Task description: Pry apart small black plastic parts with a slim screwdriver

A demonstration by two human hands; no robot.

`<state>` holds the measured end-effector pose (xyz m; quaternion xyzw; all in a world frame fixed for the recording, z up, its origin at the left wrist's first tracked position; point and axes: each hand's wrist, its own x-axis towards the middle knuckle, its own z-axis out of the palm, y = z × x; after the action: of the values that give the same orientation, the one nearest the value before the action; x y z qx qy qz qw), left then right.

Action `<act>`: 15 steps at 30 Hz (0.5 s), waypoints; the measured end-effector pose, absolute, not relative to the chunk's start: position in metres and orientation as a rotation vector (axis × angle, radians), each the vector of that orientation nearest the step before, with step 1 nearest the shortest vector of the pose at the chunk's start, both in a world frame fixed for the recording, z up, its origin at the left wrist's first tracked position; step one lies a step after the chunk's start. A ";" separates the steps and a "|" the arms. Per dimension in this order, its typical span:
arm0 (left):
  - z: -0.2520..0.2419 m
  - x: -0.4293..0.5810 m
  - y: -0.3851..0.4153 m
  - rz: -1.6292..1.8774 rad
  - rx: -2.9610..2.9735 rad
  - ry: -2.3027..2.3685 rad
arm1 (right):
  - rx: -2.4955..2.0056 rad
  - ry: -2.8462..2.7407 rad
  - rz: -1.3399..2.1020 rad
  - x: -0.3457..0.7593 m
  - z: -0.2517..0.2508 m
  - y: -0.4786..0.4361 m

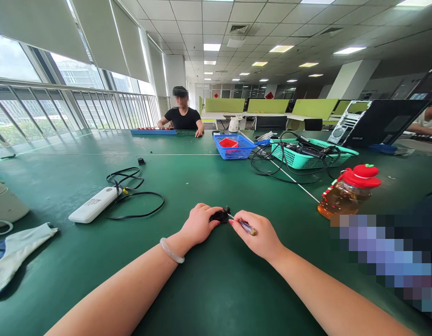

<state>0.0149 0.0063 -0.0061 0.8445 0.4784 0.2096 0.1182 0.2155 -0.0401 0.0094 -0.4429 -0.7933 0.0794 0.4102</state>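
In the middle of the green table, my left hand (199, 224) is closed around a small black object (220, 216) and holds it against the tabletop. Its exact kind cannot be made out, since my fingers cover part of it. My right hand (261, 234) grips a screwdriver (248, 227) with a see-through handle and a brownish end. The thin shaft slants up to the left, its tip at the right side of the black object. Whether the tip sits in a screw is too small to tell.
Left lie a white power strip (93, 205) with its black cord (156, 196) and a cloth (21, 252). Ahead stand a blue basket (235, 153) and a green basket (307, 162) of cables. A red-lidded bottle (349, 193) is right. A person (182, 116) sits opposite.
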 end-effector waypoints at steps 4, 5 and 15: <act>-0.004 0.015 0.005 0.610 2.474 1.399 | -1.185 -1.886 0.361 0.217 0.010 -0.037; -0.004 0.015 0.004 0.608 2.477 1.395 | -1.194 -1.849 0.399 0.218 0.010 -0.037; -0.003 0.014 0.000 0.633 2.485 1.239 | -1.207 -1.609 0.762 0.220 0.004 -0.028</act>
<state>0.0142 0.0004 -0.0028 0.8631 0.4304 0.2198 0.1463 0.2196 -0.0284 0.0040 -0.4937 -0.6582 0.3115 0.4753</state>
